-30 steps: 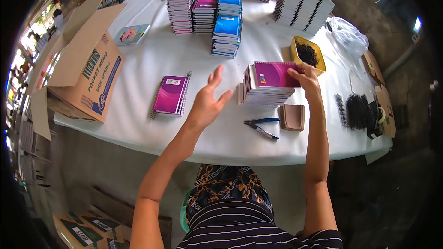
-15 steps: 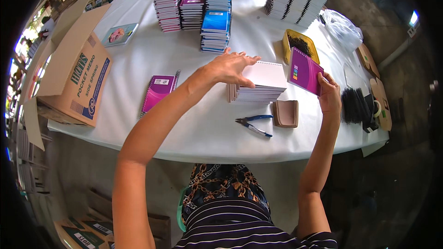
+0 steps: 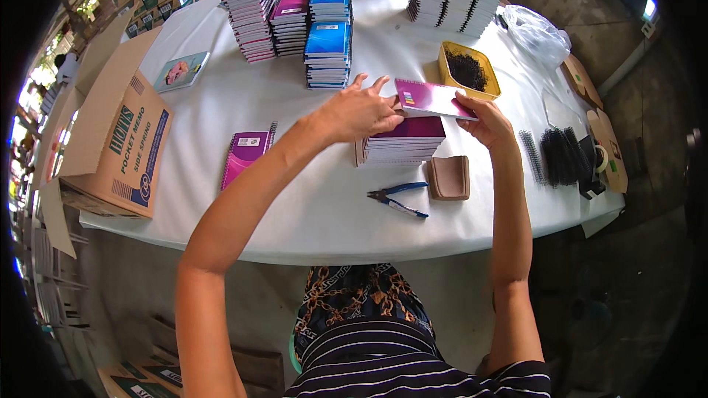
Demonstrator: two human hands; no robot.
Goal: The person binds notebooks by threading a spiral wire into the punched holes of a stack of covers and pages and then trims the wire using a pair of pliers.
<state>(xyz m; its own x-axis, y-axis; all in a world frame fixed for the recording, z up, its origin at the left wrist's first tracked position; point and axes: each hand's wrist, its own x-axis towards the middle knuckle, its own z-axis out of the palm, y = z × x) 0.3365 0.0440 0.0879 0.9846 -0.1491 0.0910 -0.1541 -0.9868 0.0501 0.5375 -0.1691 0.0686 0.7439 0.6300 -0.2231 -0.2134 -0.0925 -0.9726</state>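
My right hand [image 3: 488, 122] is closed on the right end of a purple notebook [image 3: 435, 96], thumb on top, holding it tilted above a stack of small notebooks [image 3: 404, 144]. The stack's top shows a purple cover, partly hidden by the held notebook. My left hand [image 3: 358, 110] reaches to the notebook's left end with its fingers spread; some fingertips are at its edge, and whether they press on it is hard to see. Nearer me lie blue-handled pliers [image 3: 400, 197] beside a small tan block-like holder [image 3: 448, 178]. A spiral-bound purple notebook [image 3: 247, 151] lies left of my left forearm.
Tall stacks of pink [image 3: 249, 11] and blue notebooks [image 3: 328, 48] stand at the back, with thicker white-paged books [image 3: 450, 0] farther right. A yellow tub [image 3: 493, 88] holds black coils. Black spiral bindings [image 3: 564, 155] and a plastic bag [image 3: 535, 33] sit right; an open carton [image 3: 129, 140] left.
My right hand has brought the purple notebook leftward over the stack and tipped it flatter. My left hand has moved to its left end. The stack's top now shows purple instead of white.
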